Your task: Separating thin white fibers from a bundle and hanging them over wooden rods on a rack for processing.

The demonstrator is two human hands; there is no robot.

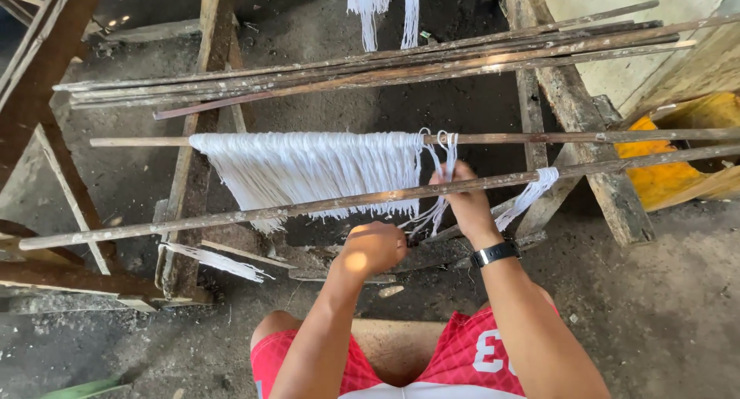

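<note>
A curtain of thin white strands (308, 168) hangs from a wooden stick (539, 138) laid across a rough wooden frame. A second stick (231, 215) lies in front of it, closer to me. My right hand (462, 200) reaches under that front stick and grips a few white strands at the curtain's right end. My left hand (373, 247) is closed in a fist just below the front stick, near the strands' lower ends; what it holds is hidden. A black watch (495, 253) sits on my right wrist.
A bundle of several long sticks (385, 66) rests across the frame farther back. More white strands (378, 6) hang at the top. A yellow sack (663, 168) lies at the right. Small strand tufts hang at the frame's left (216, 262) and right (532, 195). The floor is dark dirt.
</note>
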